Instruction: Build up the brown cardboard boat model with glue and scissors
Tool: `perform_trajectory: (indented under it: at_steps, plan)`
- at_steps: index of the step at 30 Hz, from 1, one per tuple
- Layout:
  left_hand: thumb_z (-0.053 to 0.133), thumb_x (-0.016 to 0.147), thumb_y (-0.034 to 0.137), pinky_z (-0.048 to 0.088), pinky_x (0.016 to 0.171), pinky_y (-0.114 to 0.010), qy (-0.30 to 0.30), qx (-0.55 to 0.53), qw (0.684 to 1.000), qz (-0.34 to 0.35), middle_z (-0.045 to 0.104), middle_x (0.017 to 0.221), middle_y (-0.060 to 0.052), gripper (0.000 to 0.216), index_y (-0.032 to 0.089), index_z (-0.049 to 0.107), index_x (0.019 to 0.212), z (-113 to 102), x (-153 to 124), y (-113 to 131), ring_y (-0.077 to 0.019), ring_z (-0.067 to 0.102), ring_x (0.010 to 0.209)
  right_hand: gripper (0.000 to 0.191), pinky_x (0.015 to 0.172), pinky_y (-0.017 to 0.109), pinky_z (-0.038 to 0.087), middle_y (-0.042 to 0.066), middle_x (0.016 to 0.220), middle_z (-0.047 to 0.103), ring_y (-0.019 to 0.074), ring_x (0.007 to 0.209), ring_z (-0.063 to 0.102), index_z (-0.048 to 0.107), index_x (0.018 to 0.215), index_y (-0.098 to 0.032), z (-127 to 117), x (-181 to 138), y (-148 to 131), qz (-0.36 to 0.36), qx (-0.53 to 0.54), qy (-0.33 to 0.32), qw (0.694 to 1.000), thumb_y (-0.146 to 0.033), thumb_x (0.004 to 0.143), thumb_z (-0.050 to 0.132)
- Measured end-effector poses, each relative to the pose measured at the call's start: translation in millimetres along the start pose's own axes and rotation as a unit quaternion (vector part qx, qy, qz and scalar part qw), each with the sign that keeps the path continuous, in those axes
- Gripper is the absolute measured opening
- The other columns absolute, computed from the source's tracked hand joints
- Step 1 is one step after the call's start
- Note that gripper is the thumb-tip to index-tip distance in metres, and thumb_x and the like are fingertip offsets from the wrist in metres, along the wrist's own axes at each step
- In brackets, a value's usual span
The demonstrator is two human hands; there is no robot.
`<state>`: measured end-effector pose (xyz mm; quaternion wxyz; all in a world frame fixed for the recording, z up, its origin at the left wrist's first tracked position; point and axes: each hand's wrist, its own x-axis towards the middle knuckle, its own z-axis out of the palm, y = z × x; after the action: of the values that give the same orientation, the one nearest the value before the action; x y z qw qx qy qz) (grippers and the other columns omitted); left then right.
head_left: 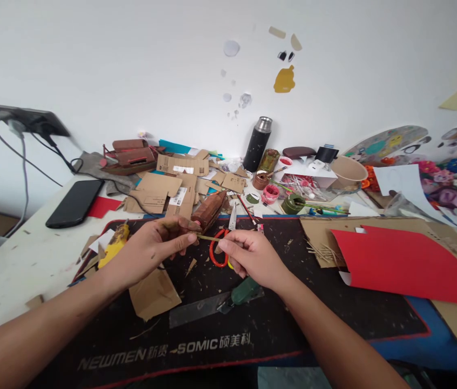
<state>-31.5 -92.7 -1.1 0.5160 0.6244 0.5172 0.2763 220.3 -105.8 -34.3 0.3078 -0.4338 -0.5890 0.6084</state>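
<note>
My left hand (153,248) and my right hand (248,256) meet above a black desk mat (253,324). Both pinch a thin greenish stick (208,237) that runs between them, the left hand at its left end, the right hand at its right end. The fingers of each hand are closed on it. Orange-handled scissors (220,251) lie on the mat just behind the stick. Under my right hand lies a green-handled tool (244,292) on a clear ruler (196,310). A piece of brown cardboard (153,294) lies below my left hand.
A red paper sheet (407,265) lies on cardboard at the right. A black phone (75,202) rests at the left. Cardboard scraps (172,186), a brown model boat (129,154), a black flask (257,143), paint pots (271,193) and a bowl (348,172) crowd the back.
</note>
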Motion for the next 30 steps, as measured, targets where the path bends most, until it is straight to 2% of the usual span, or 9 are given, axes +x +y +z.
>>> perform_trajectory:
  at_steps: [5, 11, 25, 30]
  plan:
    - [0.077, 0.085, 0.069, 0.043, 0.06, -0.029, -0.001, 0.001, 1.0, -0.015, 0.065, 0.076, 0.0, 0.054, 0.02, 0.076, 0.106, -1, 0, -1, -0.0165, 0.054, 0.067, 0.039, 0.044, 0.022, 0.035, -0.009, 0.051, 0.052, 0.0085, 0.04, 0.045, 0.065, 0.085, -0.02, 1, 1, 1, -0.004, -0.004, -0.001, 1.0, -0.056, 0.1, 0.066]
    - [0.078, 0.084, 0.07, 0.042, 0.06, -0.027, -0.002, -0.014, 1.0, -0.009, 0.059, 0.071, 0.002, 0.052, 0.02, 0.075, 0.094, 0, 1, -3, -0.0152, 0.052, 0.065, 0.039, 0.044, 0.022, 0.034, -0.008, 0.051, 0.053, 0.0085, 0.041, 0.046, 0.063, 0.083, -0.021, 2, 0, -1, 0.003, -0.01, -0.003, 1.0, -0.055, 0.1, 0.065]
    - [0.082, 0.083, 0.064, 0.044, 0.06, -0.027, 0.005, -0.055, 0.998, -0.02, 0.063, 0.071, 0.0, 0.045, 0.02, 0.077, 0.092, 1, 3, -11, -0.0147, 0.054, 0.064, 0.039, 0.043, 0.022, 0.033, -0.007, 0.051, 0.053, 0.0086, 0.04, 0.046, 0.062, 0.08, -0.021, 3, 1, -1, 0.0, -0.009, -0.005, 1.0, -0.055, 0.1, 0.065]
    - [0.086, 0.078, 0.062, 0.044, 0.059, -0.027, 0.006, -0.071, 0.997, -0.026, 0.064, 0.069, 0.0, 0.045, 0.02, 0.076, 0.088, 2, 3, -12, -0.0145, 0.054, 0.063, 0.038, 0.043, 0.022, 0.033, -0.007, 0.051, 0.054, 0.0085, 0.04, 0.046, 0.062, 0.08, -0.021, 3, 1, -1, 0.0, -0.009, -0.006, 1.0, -0.053, 0.1, 0.064]
